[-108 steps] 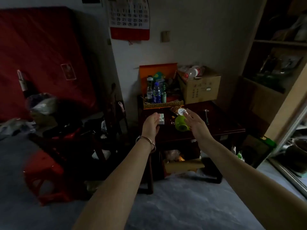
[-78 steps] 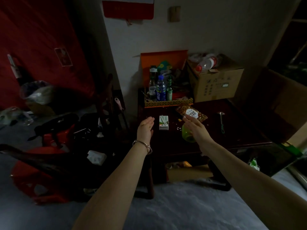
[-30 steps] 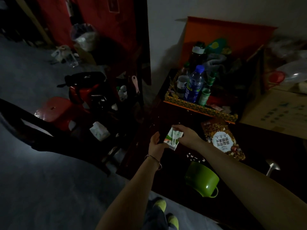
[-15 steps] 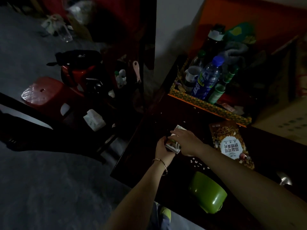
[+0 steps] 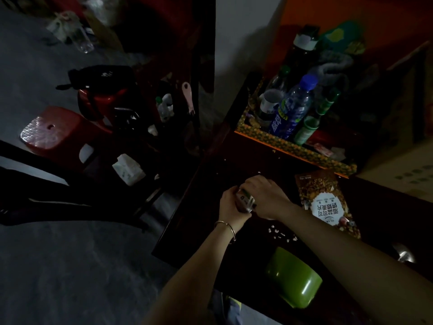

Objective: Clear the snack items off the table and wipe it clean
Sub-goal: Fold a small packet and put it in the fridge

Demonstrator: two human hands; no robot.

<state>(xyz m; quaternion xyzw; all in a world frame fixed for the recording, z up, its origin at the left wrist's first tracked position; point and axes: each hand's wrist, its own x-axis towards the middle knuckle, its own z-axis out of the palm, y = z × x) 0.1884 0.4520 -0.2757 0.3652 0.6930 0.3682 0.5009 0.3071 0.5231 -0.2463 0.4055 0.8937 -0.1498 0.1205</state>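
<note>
Left hand [image 5: 230, 205] and right hand [image 5: 264, 198] are both gripping a small white-and-green pack [image 5: 244, 202], fingers curling round it just above the dark table [image 5: 253, 247]. A snack bag [image 5: 328, 202] is lying flat just right of them. Pale crumbs [image 5: 281, 233] are lying beside the right wrist, and a green mug [image 5: 293, 277] is sitting nearer the person.

left hand [image 5: 230, 205], right hand [image 5: 267, 198], both holding carton [image 5: 246, 202]

Both forearms bare to frame edge; thin gold-toned bangle [image 5: 229, 225] circling wrist behind left hand [image 5: 230, 204].
</note>
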